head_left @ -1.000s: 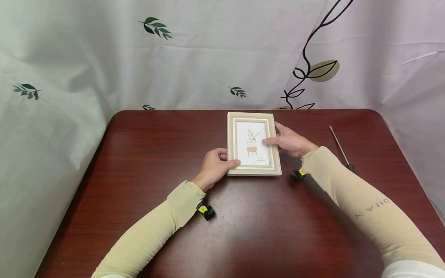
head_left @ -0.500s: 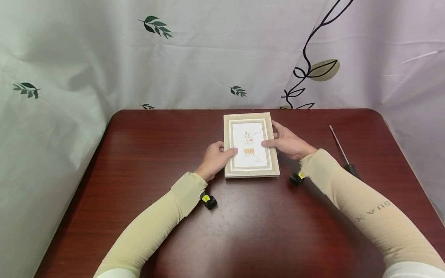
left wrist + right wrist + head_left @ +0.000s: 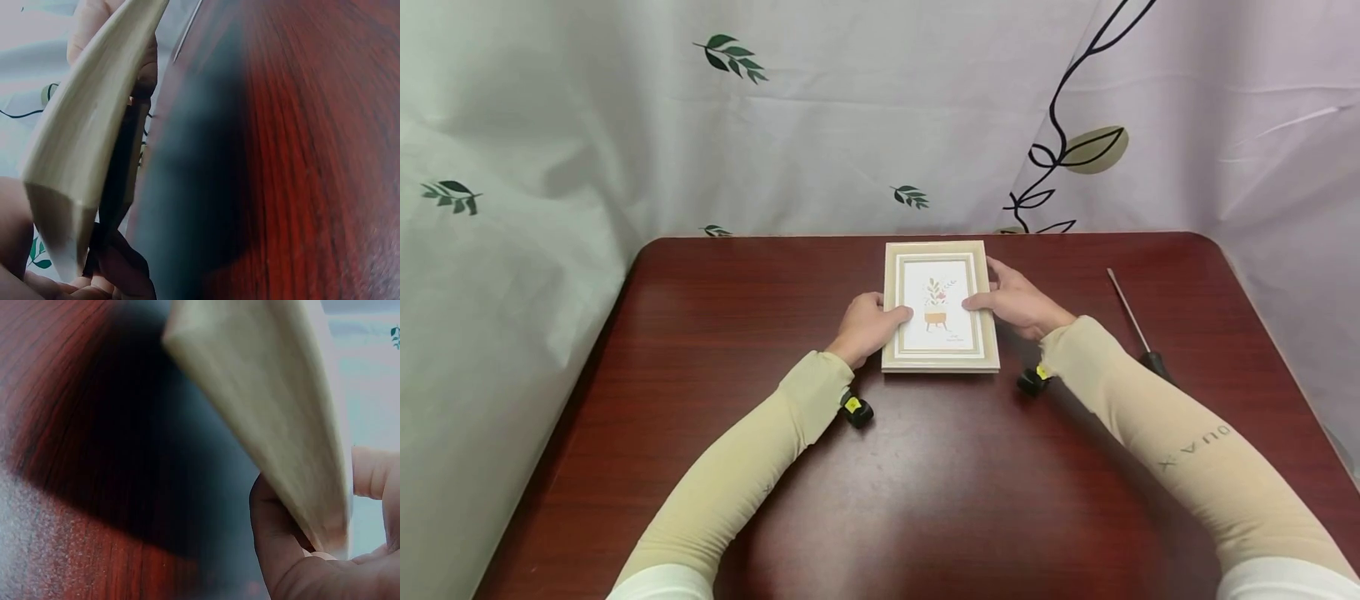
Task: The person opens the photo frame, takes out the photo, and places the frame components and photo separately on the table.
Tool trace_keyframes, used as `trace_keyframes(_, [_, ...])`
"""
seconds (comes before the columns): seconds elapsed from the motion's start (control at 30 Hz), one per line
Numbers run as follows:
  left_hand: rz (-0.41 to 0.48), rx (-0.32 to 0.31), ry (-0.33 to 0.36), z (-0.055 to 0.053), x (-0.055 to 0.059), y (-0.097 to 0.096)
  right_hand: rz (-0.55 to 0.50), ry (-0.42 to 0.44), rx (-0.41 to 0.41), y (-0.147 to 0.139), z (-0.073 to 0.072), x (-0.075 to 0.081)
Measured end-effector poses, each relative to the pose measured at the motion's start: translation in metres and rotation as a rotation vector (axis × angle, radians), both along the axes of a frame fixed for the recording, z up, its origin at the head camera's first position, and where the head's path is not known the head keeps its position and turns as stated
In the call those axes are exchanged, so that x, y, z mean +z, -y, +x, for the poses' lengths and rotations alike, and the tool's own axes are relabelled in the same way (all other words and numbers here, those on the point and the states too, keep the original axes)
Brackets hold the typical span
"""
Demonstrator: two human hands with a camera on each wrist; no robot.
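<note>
A cream picture frame [image 3: 938, 364] with a potted-plant print faces up between both hands, over the far middle of the table. My left hand [image 3: 862, 327] grips its left side, thumb on the front and fingers underneath. On the opposite side my right hand [image 3: 1019, 302] holds the edge the same way, its thumb reaching onto the print. In the left wrist view the frame [image 3: 81, 125] is seen edge-on above the tabletop, with a dark backing beneath. The right wrist view shows the frame's edge [image 3: 269, 394] pinched between thumb and curled fingers, a shadow below.
A screwdriver [image 3: 1129, 310] with a black handle lies to the right, its handle partly behind the right forearm. The dark red table [image 3: 737, 292] ends at a pale leaf-patterned curtain [image 3: 820, 117]. Small black cameras [image 3: 856, 408] sit on both wrists.
My left hand has slid up along the picture frame's left side, from near its lower corner to about mid-height. The frame has shifted slightly left, tilting briefly on the way.
</note>
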State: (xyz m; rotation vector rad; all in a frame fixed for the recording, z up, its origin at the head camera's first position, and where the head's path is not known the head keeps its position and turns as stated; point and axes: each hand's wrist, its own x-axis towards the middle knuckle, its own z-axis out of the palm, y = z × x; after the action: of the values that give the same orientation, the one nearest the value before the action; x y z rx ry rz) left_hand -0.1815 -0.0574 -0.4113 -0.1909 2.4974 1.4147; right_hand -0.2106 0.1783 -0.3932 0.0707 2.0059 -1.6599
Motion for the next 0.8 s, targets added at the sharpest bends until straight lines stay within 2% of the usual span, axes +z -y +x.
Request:
trace_keyframes(0.23, [-0.100, -0.006, -0.006, -0.0031, -0.0004, 0.0005, 0.028, 0.001, 0.001, 0.0012, -0.0037, -0.0049])
trace_keyframes(0.63, [-0.172, -0.053, -0.015, -0.0068, -0.0008, 0.0012, 0.139, -0.071, -0.017, 0.0063, -0.0033, -0.0082])
trace_keyframes(0.8, [-0.208, -0.077, -0.015, -0.0076, 0.0007, 0.0000, 0.222, -0.095, -0.037, 0.0090, -0.0032, -0.0076])
